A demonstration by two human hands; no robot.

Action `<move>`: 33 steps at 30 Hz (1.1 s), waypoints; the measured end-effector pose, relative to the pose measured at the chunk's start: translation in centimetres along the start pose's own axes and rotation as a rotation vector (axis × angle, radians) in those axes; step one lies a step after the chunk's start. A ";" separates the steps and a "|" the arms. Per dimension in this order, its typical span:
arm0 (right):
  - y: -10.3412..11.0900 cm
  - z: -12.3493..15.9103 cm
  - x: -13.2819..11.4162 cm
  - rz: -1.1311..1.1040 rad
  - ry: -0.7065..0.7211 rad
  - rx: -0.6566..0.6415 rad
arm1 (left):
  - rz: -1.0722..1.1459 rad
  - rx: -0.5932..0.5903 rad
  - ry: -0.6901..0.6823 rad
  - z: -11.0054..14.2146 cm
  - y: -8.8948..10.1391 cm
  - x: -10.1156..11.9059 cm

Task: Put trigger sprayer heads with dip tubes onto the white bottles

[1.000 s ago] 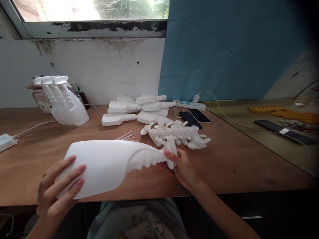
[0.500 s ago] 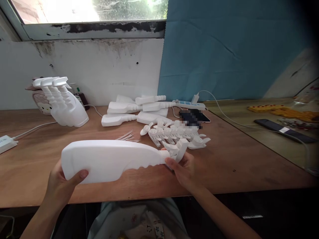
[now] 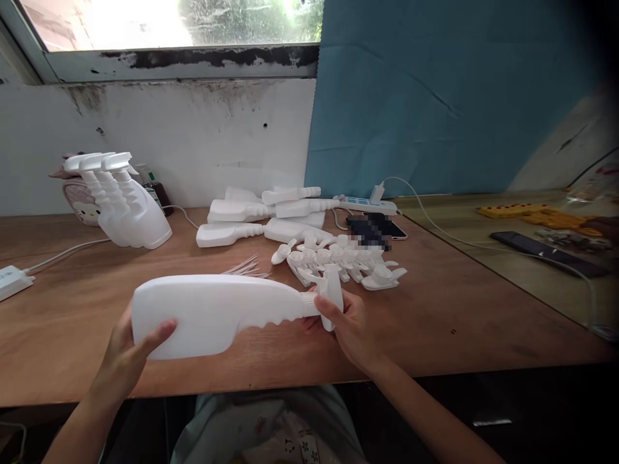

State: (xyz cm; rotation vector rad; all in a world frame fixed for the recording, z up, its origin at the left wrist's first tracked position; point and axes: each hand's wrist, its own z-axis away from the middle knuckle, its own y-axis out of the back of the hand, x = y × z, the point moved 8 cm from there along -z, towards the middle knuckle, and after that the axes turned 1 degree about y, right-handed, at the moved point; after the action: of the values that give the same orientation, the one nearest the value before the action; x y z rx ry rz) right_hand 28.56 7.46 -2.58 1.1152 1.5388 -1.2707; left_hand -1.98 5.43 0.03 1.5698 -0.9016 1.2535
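Light comes from the window (image 3: 174,24), bright white in places; under the table (image 3: 435,316) is dark; blocky squares partly hide the phones (image 3: 394,226).

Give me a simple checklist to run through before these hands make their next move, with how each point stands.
1. Left hand supports the bottle near its base: ok.
2. Right hand has hold of the spray head: ok.
3. Spray head sits at the bottle's neck: ok.
4. Spray head is fully tight: cannot tell; fingers cover part of it.
5. A tube is inside the bottle: cannot tell; the wall hides it. Thin tubes lie behind the bottle.
6. Standing bottles have heads on: ok.
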 end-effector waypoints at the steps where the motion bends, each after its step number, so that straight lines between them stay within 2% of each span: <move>1: 0.0 0.0 0.0 -0.004 -0.002 0.006 | 0.028 -0.033 0.045 0.0 -0.5 -0.2; 7: -0.2 0.2 -0.8 0.018 0.038 0.020 | 0.123 -0.087 0.168 0.7 -2.1 -0.4; 15: 0.3 0.2 -0.3 0.068 0.026 0.054 | 0.149 -0.134 0.216 0.4 -2.3 -1.2; 21: -0.1 0.9 -1.8 0.060 0.199 -0.011 | 0.250 -0.193 0.348 0.9 -3.8 -2.6; 24: -0.3 1.4 -3.2 0.161 0.310 -0.007 | 0.280 -0.230 0.492 2.4 -5.4 -3.5; 27: 0.6 1.7 -4.1 0.217 0.415 0.088 | 0.324 -0.351 0.648 4.7 -7.9 -4.3; 30: 1.8 1.9 -3.6 0.176 0.426 0.172 | 0.393 -0.498 0.695 6.6 -10.3 -4.6; 33: 2.4 2.0 -2.8 0.115 0.376 0.182 | 0.411 -0.606 0.716 7.8 -11.6 -5.0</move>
State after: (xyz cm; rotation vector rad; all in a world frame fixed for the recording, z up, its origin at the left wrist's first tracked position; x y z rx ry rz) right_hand 31.74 5.40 -0.80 1.6095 1.6208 -1.1882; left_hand 10.13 1.84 -7.84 0.4102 -1.0080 1.4888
